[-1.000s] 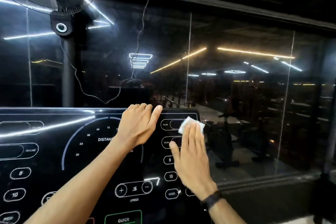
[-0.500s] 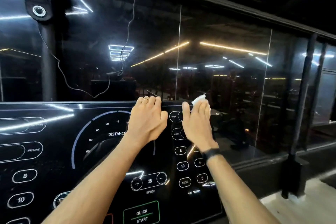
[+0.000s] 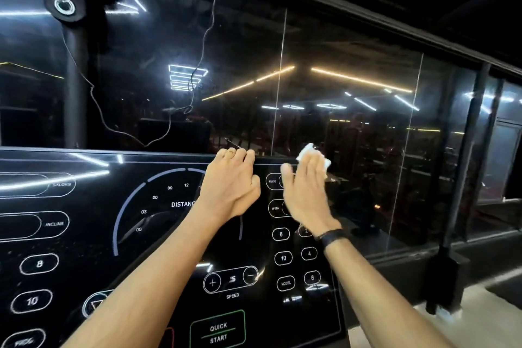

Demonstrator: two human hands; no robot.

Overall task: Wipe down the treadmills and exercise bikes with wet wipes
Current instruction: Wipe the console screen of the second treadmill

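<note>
Right hand [image 3: 306, 195], fingers flat, presses the white wet wipe [image 3: 313, 156] on the glossy black treadmill console [image 3: 158, 248] at its top right corner. Unwiped panel extends leftward. Left hand [image 3: 230, 183] hooks the top edge.

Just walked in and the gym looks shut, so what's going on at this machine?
A person is wiping a treadmill's control panel. The right hand presses a white wet wipe against the panel's top right corner. The left hand grips the panel's top edge beside it.
</note>
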